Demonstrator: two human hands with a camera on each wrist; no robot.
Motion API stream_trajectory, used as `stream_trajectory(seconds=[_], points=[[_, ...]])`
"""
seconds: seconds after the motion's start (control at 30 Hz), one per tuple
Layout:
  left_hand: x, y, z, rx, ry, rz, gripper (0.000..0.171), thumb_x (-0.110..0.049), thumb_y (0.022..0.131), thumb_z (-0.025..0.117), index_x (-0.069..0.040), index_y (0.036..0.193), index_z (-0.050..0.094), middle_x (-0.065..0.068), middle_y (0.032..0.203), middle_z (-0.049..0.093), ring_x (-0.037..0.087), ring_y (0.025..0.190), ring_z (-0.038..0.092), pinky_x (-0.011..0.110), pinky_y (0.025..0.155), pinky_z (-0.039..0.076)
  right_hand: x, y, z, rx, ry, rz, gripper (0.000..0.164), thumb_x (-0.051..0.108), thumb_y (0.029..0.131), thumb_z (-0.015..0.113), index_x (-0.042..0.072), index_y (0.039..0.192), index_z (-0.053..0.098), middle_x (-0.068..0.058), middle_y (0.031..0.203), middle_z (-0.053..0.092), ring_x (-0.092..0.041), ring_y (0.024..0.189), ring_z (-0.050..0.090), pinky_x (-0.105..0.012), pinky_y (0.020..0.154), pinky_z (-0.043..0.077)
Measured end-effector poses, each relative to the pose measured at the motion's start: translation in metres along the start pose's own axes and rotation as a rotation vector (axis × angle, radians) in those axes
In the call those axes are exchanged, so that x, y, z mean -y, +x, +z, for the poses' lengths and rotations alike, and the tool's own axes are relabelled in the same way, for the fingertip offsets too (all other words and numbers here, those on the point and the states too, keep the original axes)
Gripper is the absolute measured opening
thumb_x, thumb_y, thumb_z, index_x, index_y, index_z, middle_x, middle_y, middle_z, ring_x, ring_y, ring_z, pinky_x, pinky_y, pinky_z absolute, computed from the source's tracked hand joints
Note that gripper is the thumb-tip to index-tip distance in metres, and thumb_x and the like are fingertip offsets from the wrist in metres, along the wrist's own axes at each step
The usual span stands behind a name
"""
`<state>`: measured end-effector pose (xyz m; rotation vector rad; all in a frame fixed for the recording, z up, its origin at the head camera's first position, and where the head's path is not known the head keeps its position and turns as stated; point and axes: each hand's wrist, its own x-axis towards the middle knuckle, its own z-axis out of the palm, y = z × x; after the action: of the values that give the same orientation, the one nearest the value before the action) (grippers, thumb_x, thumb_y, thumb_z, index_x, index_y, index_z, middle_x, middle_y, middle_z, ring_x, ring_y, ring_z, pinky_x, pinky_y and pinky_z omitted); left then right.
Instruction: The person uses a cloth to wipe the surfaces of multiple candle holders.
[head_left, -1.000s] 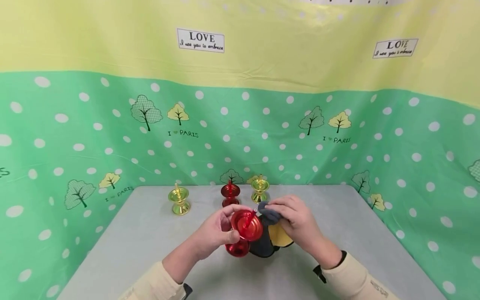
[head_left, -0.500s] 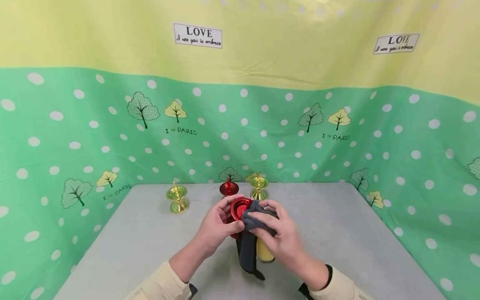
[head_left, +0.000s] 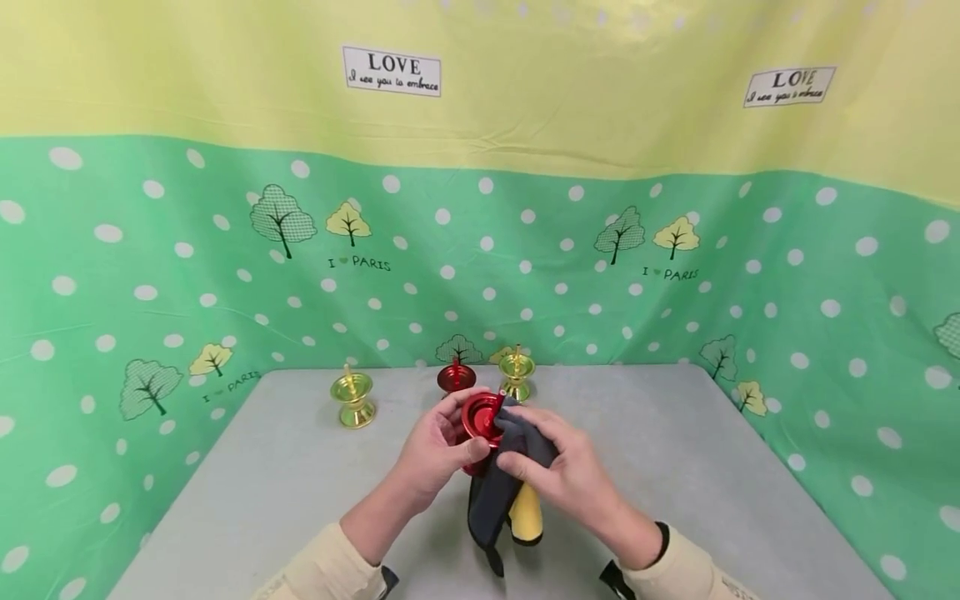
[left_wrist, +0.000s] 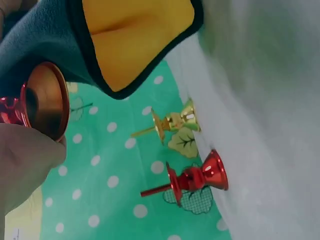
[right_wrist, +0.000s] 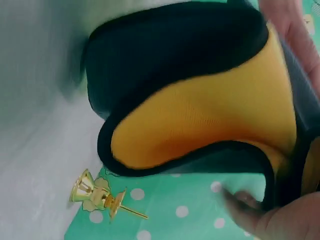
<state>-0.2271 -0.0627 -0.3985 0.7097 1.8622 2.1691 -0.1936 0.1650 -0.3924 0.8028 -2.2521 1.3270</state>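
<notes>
Above the near middle of the grey desk [head_left: 300,467], the left hand [head_left: 438,450] curls its fingers and thumb round a glossy red metal candle holder [head_left: 480,417], a round dish on a waisted stem, tilted toward the person. The right hand [head_left: 558,471] grips a soft fleece cloth [head_left: 495,500], dark grey on one face and yellow on the other with a black hem, and presses a bunched part of it against the dish's right rim; the rest hangs down toward the desk.

At the far edge stand three more spiked holders: a shiny gold one [head_left: 353,398] to the left, a red one [head_left: 456,377] in the middle and another gold one [head_left: 517,374] just right of it, before a dotted green cloth backdrop [head_left: 675,317].
</notes>
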Motion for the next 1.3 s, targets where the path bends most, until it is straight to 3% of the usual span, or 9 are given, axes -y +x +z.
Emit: stream_trajectory(seconds=[0.13,0.3,0.43,0.63,0.73,0.87,1.07,1.13,1.3], points=[[-0.001,-0.001,0.002,0.026,-0.044,0.018,0.088,-0.041,0.087,0.088,-0.006,0.157,0.048,0.005,0.141,0.069,0.014,0.121,0.07,0.027,0.097,0.061,0.0,-0.001,0.003,-0.051,0.009,-0.096,0.047,0.01,0.086,0.09,0.017,0.13,0.075,-0.007,0.125,0.078,-0.016,0.113,0.074,-0.021,0.094,0.06],[-0.001,-0.001,-0.003,0.114,-0.132,0.064,0.092,-0.047,0.089,0.085,0.0,0.157,0.045,-0.003,0.139,0.07,0.011,0.123,0.07,0.027,0.101,0.06,-0.01,0.012,-0.01,-0.024,-0.028,-0.263,0.049,-0.002,0.078,0.091,0.01,0.124,0.078,-0.013,0.115,0.081,-0.025,0.107,0.077,-0.017,0.098,0.057],[0.001,-0.002,-0.006,0.11,-0.128,0.043,0.091,-0.047,0.089,0.085,-0.001,0.157,0.046,-0.005,0.137,0.071,0.011,0.122,0.071,0.028,0.1,0.06,-0.014,0.015,-0.015,0.032,-0.126,-0.255,0.052,0.003,0.078,0.092,0.013,0.127,0.078,-0.01,0.116,0.08,-0.024,0.105,0.077,-0.016,0.094,0.058],[0.004,-0.004,-0.005,0.05,-0.035,-0.009,0.086,-0.042,0.088,0.086,-0.008,0.158,0.049,0.006,0.142,0.069,0.013,0.119,0.072,0.029,0.097,0.062,-0.011,0.002,-0.01,0.068,-0.253,-0.248,0.044,0.027,0.093,0.08,0.017,0.136,0.074,-0.007,0.118,0.073,-0.017,0.098,0.074,-0.021,0.08,0.062],[0.005,-0.004,-0.008,0.1,-0.033,-0.004,0.083,-0.04,0.092,0.084,-0.006,0.158,0.048,0.008,0.143,0.069,0.013,0.121,0.072,0.029,0.098,0.062,-0.012,0.003,-0.012,0.086,-0.237,-0.2,0.037,0.024,0.097,0.077,0.018,0.133,0.075,-0.006,0.119,0.073,-0.017,0.099,0.073,-0.025,0.08,0.063],[0.01,-0.005,-0.014,0.179,-0.081,-0.007,0.084,-0.04,0.096,0.081,0.003,0.158,0.044,-0.001,0.136,0.073,0.01,0.119,0.073,0.029,0.098,0.061,-0.013,0.01,-0.018,0.128,-0.212,-0.122,0.034,0.019,0.094,0.082,0.02,0.127,0.079,-0.003,0.116,0.076,-0.015,0.099,0.073,-0.027,0.079,0.062],[0.015,-0.005,-0.018,0.195,-0.094,0.005,0.077,-0.043,0.098,0.077,0.007,0.149,0.048,-0.006,0.126,0.077,0.009,0.115,0.073,0.029,0.104,0.058,-0.011,0.01,-0.024,0.188,-0.288,-0.23,0.032,0.029,0.1,0.077,0.022,0.131,0.077,0.0,0.123,0.074,-0.012,0.1,0.074,-0.028,0.081,0.062],[0.012,-0.004,-0.018,0.241,-0.086,-0.003,0.078,-0.046,0.098,0.076,0.008,0.149,0.048,-0.006,0.125,0.077,0.009,0.114,0.073,0.029,0.104,0.058,-0.015,0.013,-0.028,0.223,-0.236,-0.248,0.031,0.024,0.101,0.076,0.02,0.132,0.077,-0.002,0.124,0.073,-0.013,0.103,0.073,-0.029,0.083,0.062],[0.007,0.002,-0.02,0.44,-0.045,-0.045,0.085,-0.055,0.098,0.072,0.009,0.149,0.05,-0.007,0.121,0.078,0.006,0.109,0.073,0.027,0.101,0.058,-0.022,0.033,-0.037,0.328,-0.067,-0.273,0.037,0.006,0.095,0.078,0.017,0.13,0.078,-0.007,0.124,0.075,-0.014,0.105,0.071,-0.027,0.082,0.06]])
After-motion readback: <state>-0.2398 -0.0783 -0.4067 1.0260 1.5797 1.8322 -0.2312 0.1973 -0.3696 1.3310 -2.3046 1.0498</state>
